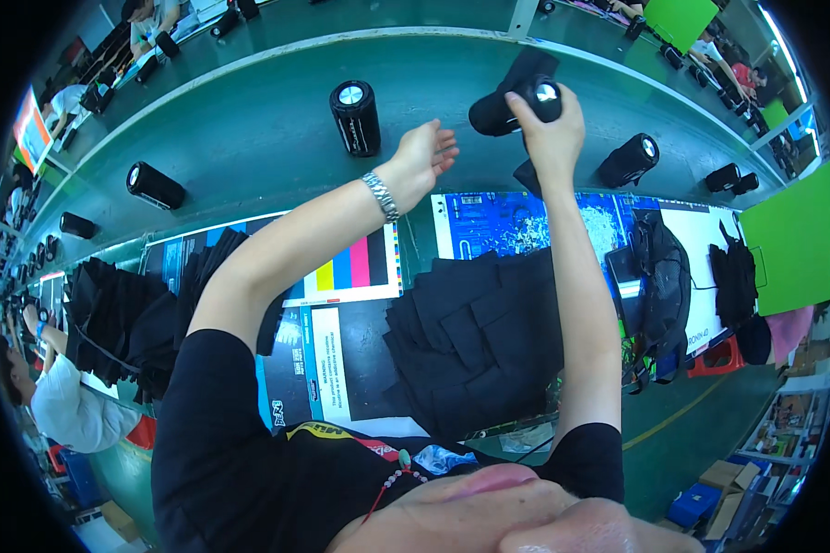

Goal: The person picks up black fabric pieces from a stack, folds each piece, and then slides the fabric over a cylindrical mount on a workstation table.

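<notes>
My right hand [559, 134] grips a black cylindrical speaker [546, 95] with a silver end, raised over the green conveyor belt [267, 120]. Dark material [532, 64] shows behind the speaker, and a rounded black part [492, 115] juts out to its left; whether these belong to it I cannot tell. Left of it my left hand [420, 157] is held out with fingers extended and nothing in it; a metal watch [381, 196] circles that wrist. Just beyond my left hand stands another black speaker [355, 120]. Closer to me, flat black cloth pieces [489, 341] lie in an overlapping pile.
More speakers sit along the belt, one to the left [155, 185] and one to the right [629, 160]. Black cloth bundles [120, 313] cover the left worktable. A black bag [664, 286] and a green panel [793, 240] are at the right. A co-worker [83, 410] sits at far left.
</notes>
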`<state>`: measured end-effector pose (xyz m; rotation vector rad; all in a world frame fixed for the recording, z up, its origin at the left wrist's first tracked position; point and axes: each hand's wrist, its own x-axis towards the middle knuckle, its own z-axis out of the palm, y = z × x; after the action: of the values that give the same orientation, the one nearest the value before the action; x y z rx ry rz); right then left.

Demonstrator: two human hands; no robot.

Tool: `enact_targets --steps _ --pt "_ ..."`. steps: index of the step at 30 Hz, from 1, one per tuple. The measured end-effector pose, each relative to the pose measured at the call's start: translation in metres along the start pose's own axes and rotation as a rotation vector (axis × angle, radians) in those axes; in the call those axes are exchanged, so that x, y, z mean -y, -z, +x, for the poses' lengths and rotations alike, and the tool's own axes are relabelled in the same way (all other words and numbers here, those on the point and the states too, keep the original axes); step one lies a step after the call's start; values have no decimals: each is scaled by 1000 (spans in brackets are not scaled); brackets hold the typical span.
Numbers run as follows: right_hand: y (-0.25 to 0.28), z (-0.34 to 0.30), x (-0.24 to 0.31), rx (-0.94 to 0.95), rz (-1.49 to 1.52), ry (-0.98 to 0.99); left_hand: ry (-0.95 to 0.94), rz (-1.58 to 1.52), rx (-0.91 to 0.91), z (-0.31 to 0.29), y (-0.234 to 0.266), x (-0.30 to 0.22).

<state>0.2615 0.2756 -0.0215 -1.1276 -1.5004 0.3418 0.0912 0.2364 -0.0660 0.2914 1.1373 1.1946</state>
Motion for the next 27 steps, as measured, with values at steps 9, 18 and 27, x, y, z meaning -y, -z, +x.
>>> enact_targets --steps 9,18,27 --pt "-32 -11 -5 200 -456 52 -952 854 203 51 -26 -55" --pt "-17 7 -50 384 19 -345 -90 769 383 88 -42 -80" --pt "-12 12 -55 452 157 -352 -1162 1447 388 77 -74 -106"
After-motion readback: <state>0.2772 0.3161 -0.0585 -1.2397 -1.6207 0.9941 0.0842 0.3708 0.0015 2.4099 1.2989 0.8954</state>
